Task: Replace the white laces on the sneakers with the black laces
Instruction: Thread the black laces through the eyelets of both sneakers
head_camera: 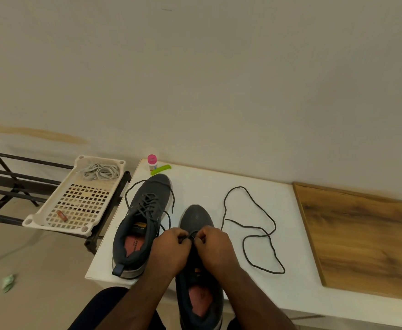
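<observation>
My fingers are curling tight over the lower eyelets of the nearer grey sneaker, both hands meeting at its throat: my left hand and my right hand are each pinching the black lace between thumb and fingertips, knuckles up, with hardly any gap between the two hands. I am judging that I am working the lace through the first eyelets, though the eyelets themselves are hiding under my fingers, so I cannot tell which hole the tip is in. The risk I am seeing is in the long slack: most of the lace is lying in loose loops to the right of my fingers, and a quick pull could be dragging a loop into a knot or leaving the two ends uneven. The sneaker's heel is hanging over the white table edge toward me, so a hard tug could be tipping it off. Just left of my fingers the other sneaker is sitting already laced in black, its ends untied. Farther left, beyond that shoe, the white laces are lying bundled in the plastic tray.
</observation>
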